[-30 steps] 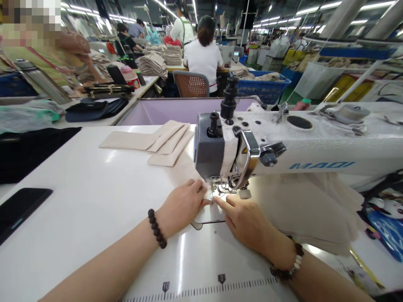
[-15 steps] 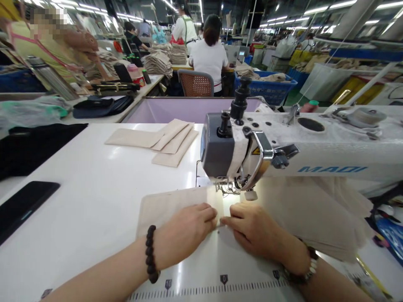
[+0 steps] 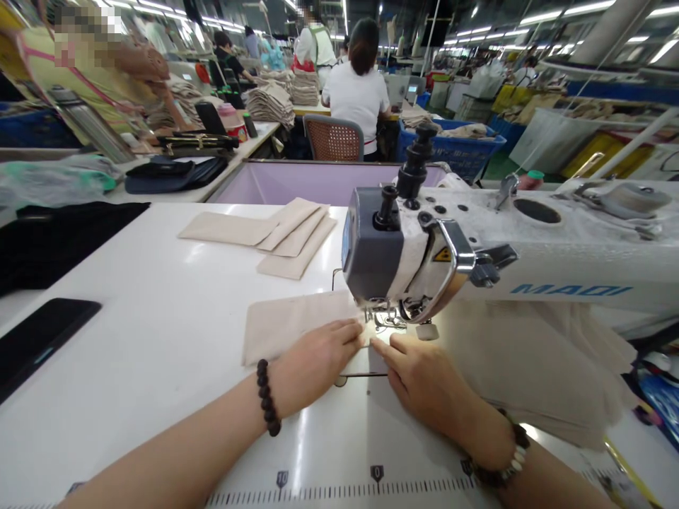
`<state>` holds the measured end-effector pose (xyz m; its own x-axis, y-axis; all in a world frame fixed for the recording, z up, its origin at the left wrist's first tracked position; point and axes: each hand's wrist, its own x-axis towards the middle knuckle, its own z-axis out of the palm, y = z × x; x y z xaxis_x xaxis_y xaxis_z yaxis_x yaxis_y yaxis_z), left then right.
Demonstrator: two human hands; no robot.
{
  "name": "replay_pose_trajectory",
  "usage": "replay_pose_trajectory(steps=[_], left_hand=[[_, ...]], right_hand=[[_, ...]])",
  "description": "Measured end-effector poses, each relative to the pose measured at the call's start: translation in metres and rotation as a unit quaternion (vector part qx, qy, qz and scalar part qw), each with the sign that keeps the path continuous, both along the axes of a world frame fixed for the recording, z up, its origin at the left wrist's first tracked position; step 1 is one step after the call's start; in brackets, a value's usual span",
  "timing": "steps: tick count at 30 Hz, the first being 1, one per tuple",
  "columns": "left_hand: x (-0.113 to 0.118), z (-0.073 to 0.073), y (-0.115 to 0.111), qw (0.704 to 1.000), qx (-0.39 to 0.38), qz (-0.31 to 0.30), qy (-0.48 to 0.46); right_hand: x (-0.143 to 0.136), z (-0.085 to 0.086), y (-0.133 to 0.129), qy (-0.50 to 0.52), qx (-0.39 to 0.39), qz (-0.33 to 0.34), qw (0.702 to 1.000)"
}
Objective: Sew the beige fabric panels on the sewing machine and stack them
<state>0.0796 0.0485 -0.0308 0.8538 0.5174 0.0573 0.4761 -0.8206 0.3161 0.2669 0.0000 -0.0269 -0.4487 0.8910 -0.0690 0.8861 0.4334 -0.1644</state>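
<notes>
My left hand (image 3: 312, 360) lies flat on a beige fabric piece (image 3: 281, 322), pressing its right edge close to the presser foot (image 3: 382, 322) of the white sewing machine (image 3: 509, 261). My right hand (image 3: 419, 375) rests on the table just in front of the needle, fingertips touching the same fabric edge. Both wrists wear bead bracelets. The fabric stretches leftward from under the machine head.
Several beige fabric pieces (image 3: 276, 230) lie fanned out farther back on the white table (image 3: 132, 339). A black phone (image 3: 37, 339) sits at the left edge. A stack of beige cloth (image 3: 535, 367) lies right of the needle. People work at stations behind; a ruler scale runs along the front edge.
The fabric piece has slid away from me and under the machine head, with both hands moving forward along it toward the needle.
</notes>
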Motion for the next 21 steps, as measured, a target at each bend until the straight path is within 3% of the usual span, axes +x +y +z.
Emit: replay_pose_trajectory(steps=[9, 16, 21], left_hand=[[0.004, -0.004, 0.022, 0.999, -0.005, 0.043, -0.020], [0.005, -0.009, 0.022, 0.998, 0.020, 0.045, -0.037], [0.002, -0.011, 0.018, 0.997, 0.042, 0.041, -0.042]], right_hand=[[-0.002, -0.004, 0.000, 0.001, 0.012, -0.015, 1.000], [-0.003, -0.004, 0.000, 0.000, 0.008, -0.017, 1.000], [0.001, -0.017, -0.001, 0.001, 0.013, -0.015, 1.000]])
